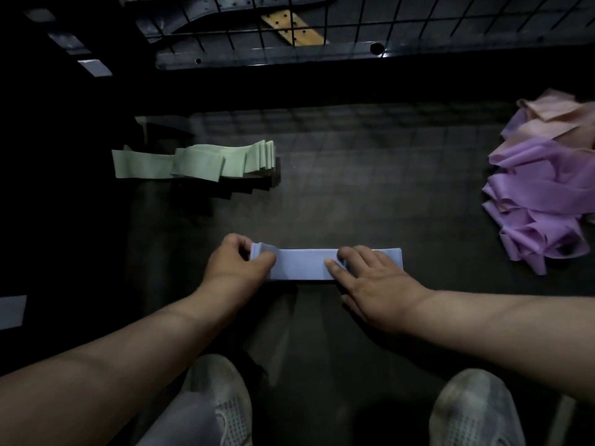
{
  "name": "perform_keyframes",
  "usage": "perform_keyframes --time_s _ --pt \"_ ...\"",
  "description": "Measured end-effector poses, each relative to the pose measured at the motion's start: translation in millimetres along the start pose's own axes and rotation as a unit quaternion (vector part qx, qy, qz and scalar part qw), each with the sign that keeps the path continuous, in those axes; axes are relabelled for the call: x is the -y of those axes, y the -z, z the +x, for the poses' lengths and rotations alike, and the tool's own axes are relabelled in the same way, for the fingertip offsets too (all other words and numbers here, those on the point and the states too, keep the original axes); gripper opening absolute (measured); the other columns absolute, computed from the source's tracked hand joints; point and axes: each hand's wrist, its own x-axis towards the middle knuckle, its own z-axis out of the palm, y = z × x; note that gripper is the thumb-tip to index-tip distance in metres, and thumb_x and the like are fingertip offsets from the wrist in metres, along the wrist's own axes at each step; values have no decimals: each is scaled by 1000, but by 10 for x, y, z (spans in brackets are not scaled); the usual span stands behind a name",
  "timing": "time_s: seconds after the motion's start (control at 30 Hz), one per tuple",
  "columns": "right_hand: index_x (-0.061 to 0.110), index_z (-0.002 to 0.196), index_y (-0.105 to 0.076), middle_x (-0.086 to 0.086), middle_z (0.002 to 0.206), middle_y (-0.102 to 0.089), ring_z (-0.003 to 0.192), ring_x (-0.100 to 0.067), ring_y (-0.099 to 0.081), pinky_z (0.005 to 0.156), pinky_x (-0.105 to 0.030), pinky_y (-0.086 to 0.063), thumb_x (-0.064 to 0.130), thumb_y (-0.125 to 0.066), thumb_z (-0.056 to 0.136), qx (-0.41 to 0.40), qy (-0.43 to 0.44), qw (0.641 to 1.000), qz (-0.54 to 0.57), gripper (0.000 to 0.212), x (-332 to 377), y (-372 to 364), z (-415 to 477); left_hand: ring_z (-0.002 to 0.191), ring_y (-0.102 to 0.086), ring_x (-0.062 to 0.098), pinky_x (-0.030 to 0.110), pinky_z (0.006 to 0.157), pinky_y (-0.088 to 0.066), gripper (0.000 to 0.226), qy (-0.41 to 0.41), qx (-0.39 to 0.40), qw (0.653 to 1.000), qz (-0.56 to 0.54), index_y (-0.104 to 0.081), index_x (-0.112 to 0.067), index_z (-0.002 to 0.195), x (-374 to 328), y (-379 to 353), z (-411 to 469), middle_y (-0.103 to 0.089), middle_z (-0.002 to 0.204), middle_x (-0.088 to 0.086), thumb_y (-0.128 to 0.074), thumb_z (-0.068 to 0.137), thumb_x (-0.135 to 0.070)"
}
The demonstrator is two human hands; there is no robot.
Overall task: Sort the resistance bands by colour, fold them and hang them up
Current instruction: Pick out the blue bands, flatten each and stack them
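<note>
Pinching the left end of one pale blue folded elastic resistance band (pixel 306 263), your left hand (pixel 238 265) is curling its fingers over the top of the fold while the thumb is closing on it from the near side. Your right hand (pixel 373 278) is lying palm-down across the right part of the same band, thumb stretched along it and fingers spread, pressing it flat rather than gripping it. Both forearms are reaching forward from the bottom corners, bare, with the wrists low over the dark surface (pixel 370 188).

That single blue band is lying straight, left to right, on the surface just in front of your two white mesh shoes (pixel 225 403). One fanned stack of mint green folded bands (pixel 199 162) is sitting well apart at the far left; several layered edges are showing, but the exact number is too hard to tell. One loose heap of lilac purple bands (pixel 541 214) is lying at the right edge, tangled, with a few pale pink bands (pixel 553 117) touching its far side; neither can be counted. One more pale blue strip (pixel 11 312) is showing at the left border. One black wire grid (pixel 386 24) is crossing the top.
</note>
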Motion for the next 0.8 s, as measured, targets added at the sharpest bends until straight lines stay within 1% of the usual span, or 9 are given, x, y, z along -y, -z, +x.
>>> perform_keyframes --time_s 0.07,0.13,0.27,0.33,0.4,0.47,0.63,0.73,0.8 --pt "11 141 -50 -14 135 -50 119 -34 -53 96 -42 -47 44 -40 87 10 5 1000 29 64 16 22 15 68 -55 15 30 63 -45 22 -16 11 1000 7 -53 -17 82 -84 -38 -78 -60 76 -1 -73 78 -27" --pt "14 154 -25 -14 152 -27 138 -35 -30 111 -42 -28 44 -35 96 32 5 999 44 66 9 33 8 68 -54 12 28 61 -43 25 -29 25 999 13 -53 -16 83 -148 -83 -131 -59 77 -2 -74 78 -28" --pt "17 156 -11 -11 157 -13 140 -32 -19 113 -40 -21 43 -33 102 43 3 998 34 65 24 81 43 70 -56 13 27 65 -46 27 -36 47 998 14 -57 -12 90 -263 -170 -181 -61 80 -2 -76 79 -28" --pt "14 156 -14 -13 157 -15 139 -34 -23 112 -42 -24 43 -32 101 48 -3 998 29 64 48 85 63 69 -56 11 26 65 -47 27 -36 46 998 14 -59 -12 90 -318 -220 -190 -62 79 -3 -76 79 -29" --pt "7 148 -37 -19 146 -36 127 -38 -42 104 -46 -39 43 -32 94 38 -4 999 38 65 65 117 62 69 -57 10 27 66 -47 27 -37 46 998 5 -60 -13 89 -366 -286 -196 -63 79 -4 -77 77 -30" --pt "3 124 -59 -17 123 -56 104 -36 -58 86 -46 -53 40 -37 85 4 3 997 79 58 26 111 47 65 -54 8 25 65 -46 27 -42 50 998 -10 -60 -11 89 -403 -358 -216 -61 75 -5 -77 77 -29" --pt "11 119 -61 -8 135 -51 123 -28 -49 105 -38 -42 29 -52 91 -52 -1 980 191 34 -112 151 -92 61 -52 7 17 55 -41 26 -54 80 995 0 -58 -11 87 -481 -525 -270 -58 71 -8 -77 76 -26" --pt "14 111 -66 -10 126 -56 113 -32 -54 95 -41 -48 29 -47 88 -50 -28 979 198 34 -246 136 -182 61 -52 7 18 55 -41 26 -51 93 994 8 -56 -14 84 -547 -635 -269 -58 72 -7 -77 76 -26" --pt "17 123 -61 -5 125 -57 113 -28 -52 99 -41 -45 29 -45 90 -29 -28 977 211 39 -298 133 -202 61 -52 7 19 55 -41 27 -46 101 994 23 -53 -17 82 -608 -695 -267 -57 71 -8 -77 76 -28"
